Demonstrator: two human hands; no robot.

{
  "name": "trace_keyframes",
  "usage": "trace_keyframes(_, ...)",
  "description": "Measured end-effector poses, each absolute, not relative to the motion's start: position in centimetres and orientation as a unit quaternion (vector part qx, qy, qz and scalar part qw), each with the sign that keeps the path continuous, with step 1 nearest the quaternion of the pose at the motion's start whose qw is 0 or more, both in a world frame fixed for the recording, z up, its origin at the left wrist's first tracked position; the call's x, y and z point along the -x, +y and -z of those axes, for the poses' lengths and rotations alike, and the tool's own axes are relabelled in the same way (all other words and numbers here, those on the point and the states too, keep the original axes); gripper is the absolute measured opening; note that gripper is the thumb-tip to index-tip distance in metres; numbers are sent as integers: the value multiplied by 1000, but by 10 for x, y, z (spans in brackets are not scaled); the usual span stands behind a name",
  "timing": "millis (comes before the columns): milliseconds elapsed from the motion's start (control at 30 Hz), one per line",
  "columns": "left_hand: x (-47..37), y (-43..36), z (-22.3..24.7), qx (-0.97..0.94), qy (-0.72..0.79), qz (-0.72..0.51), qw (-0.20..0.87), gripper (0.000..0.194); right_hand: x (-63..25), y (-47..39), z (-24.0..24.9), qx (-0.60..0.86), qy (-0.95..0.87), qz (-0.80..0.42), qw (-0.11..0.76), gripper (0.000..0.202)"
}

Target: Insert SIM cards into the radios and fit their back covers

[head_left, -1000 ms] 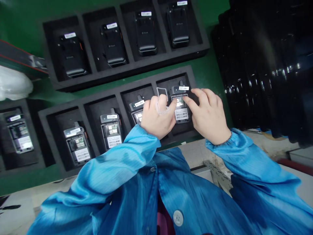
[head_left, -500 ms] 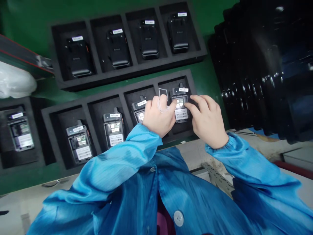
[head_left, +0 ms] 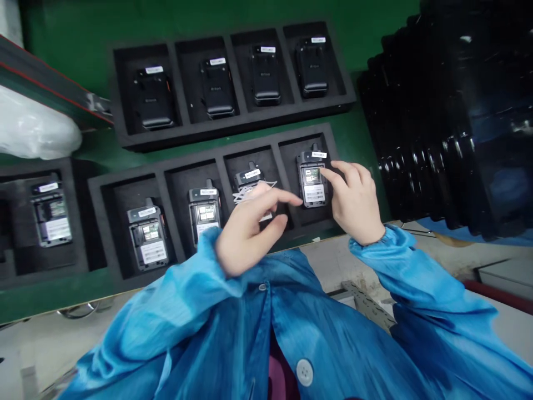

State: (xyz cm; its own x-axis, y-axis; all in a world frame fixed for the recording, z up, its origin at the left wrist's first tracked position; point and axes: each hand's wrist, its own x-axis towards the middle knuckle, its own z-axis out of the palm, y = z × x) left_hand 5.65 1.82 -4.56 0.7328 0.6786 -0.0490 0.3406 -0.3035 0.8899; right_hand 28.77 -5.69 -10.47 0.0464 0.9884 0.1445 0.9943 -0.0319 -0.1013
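My left hand point(head_left: 252, 230) is in front of the lower foam tray. Its curled fingers hold thin white loops point(head_left: 245, 192), while the index finger and thumb are apart. My right hand point(head_left: 358, 200) is at the right edge of an opened handheld radio point(head_left: 313, 180) in the tray's right-hand compartment. The fingers there are spread, and the index fingertip is at the radio's exposed card slots. This radio has its back off, with a white label below the slots. A second opened radio point(head_left: 250, 176) is partly hidden behind my left hand.
More opened radios point(head_left: 149, 236) lie in the lower foam tray point(head_left: 160, 176). Behind it, another foam tray point(head_left: 233, 126) holds several closed black radios point(head_left: 266, 78). Stacked glossy black trays point(head_left: 428, 128) stand at the right. A white plastic bag point(head_left: 37, 125) is at the left.
My left hand has drawn back to the left from the right-hand radio, its index finger and thumb spreading. My right hand stays beside that radio. The whole view has shifted slightly.
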Motion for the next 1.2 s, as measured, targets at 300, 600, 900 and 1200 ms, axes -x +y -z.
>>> trace_keyframes(300,-13,-1,63,-458,186,-258,830,28,-274,-64,77,708,-684,16,176,39)
trace_keyframes(600,-3,-13,73,-363,109,-298,876,26,-192,-55,30,544,-709,-301,335,14)
trace_keyframes(900,11,-16,84,-333,175,-313,872,32,-184,-48,39,560,-728,-250,308,5)
trace_keyframes(1200,15,-5,92,-343,353,-412,767,29,-186,-23,54,620,-696,-203,299,7)
